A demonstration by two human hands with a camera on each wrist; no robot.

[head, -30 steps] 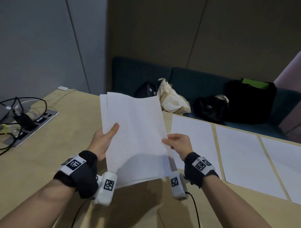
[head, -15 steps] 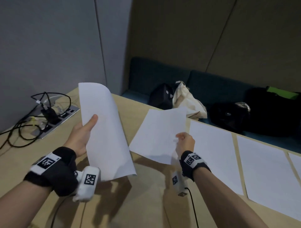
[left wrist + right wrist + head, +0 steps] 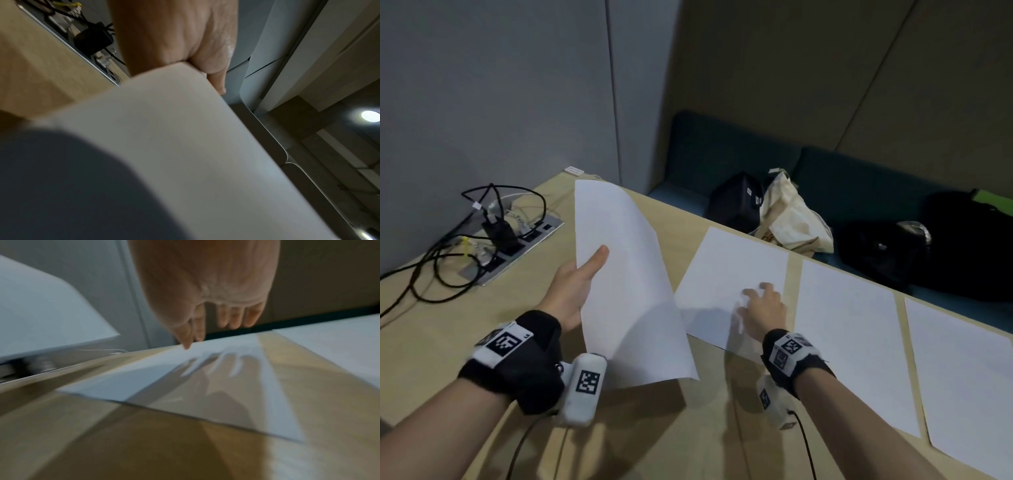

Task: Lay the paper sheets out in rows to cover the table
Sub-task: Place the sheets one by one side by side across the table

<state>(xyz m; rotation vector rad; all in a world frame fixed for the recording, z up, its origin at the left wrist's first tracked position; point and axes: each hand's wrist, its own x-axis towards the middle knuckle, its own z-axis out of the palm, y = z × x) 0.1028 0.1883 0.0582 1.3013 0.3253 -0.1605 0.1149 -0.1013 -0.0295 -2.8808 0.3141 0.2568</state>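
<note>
My left hand (image 3: pixel 580 281) holds a curved stack of white paper sheets (image 3: pixel 626 287) upright above the table, thumb on top; the left wrist view shows the stack (image 3: pixel 185 146) pinched by the thumb. A single white sheet (image 3: pixel 726 277) lies flat on the wooden table (image 3: pixel 482 315), left of two other laid sheets (image 3: pixel 849 342) (image 3: pixel 962 383) in a row along the far edge. My right hand (image 3: pixel 762 305) hovers just over that sheet with fingers spread and straight. In the right wrist view the fingers (image 3: pixel 224 318) hang above the sheet (image 3: pixel 205 378), casting a shadow.
A power strip with tangled black cables (image 3: pixel 493 240) sits at the table's left side. Bags, black (image 3: pixel 736 205) and cream (image 3: pixel 791 219), lie on the dark bench (image 3: pixel 859 178) beyond the far edge. Bare tabletop shows near me.
My right hand drew one sheet off the stack, carried it right, laid it on the table and let go. My left hand moved the stack slightly left.
</note>
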